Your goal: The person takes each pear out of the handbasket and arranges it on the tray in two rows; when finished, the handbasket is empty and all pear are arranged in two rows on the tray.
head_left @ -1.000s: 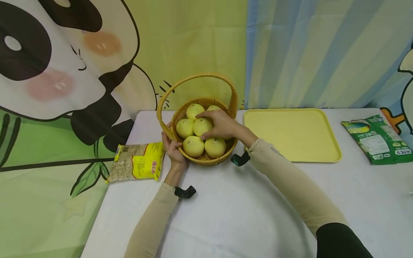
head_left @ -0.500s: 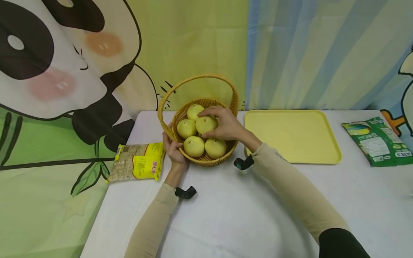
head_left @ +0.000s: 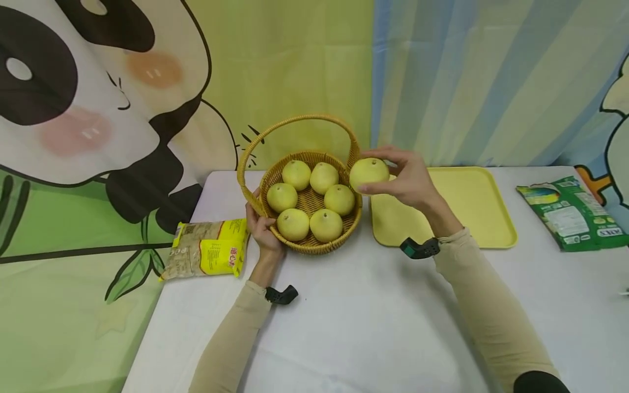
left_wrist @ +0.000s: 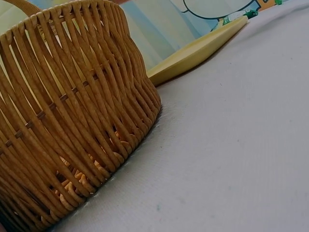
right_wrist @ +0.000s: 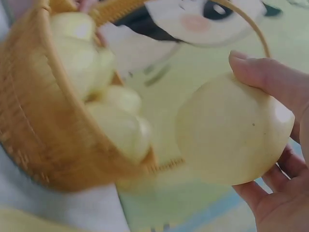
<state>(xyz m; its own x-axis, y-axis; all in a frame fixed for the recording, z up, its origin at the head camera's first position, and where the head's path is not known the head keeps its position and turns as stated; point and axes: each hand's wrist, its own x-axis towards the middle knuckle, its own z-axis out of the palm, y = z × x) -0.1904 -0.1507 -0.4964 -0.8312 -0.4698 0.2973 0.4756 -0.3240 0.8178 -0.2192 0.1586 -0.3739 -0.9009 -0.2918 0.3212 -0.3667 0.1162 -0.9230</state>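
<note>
My right hand (head_left: 408, 177) grips a round, pale yellow fruit (head_left: 369, 173) between thumb and fingers, raised beside the basket's right rim. In the right wrist view the held fruit (right_wrist: 231, 130) has smooth skin with small dark specks. The wicker basket (head_left: 314, 248) stands upright on the white table, its tall handle arching over it. Several similar fruits (head_left: 293, 224) lie inside around a bare patch of woven bottom. At the basket's left side, my left hand (head_left: 265, 232) holds the rim. Only the basket's woven wall (left_wrist: 82, 106) shows close up in the left wrist view.
A yellow tray (head_left: 472, 207) lies right of the basket, partly behind my right hand. Further right is a green packet (head_left: 572, 213). Left of my left hand sits a yellow and clear bag (head_left: 206, 248). A printed curtain (head_left: 304, 65) hangs behind the table.
My right hand has lifted a fruit out of the basket and carried it right, past the rim. The left hand stays at the basket, which has hardly moved.
</note>
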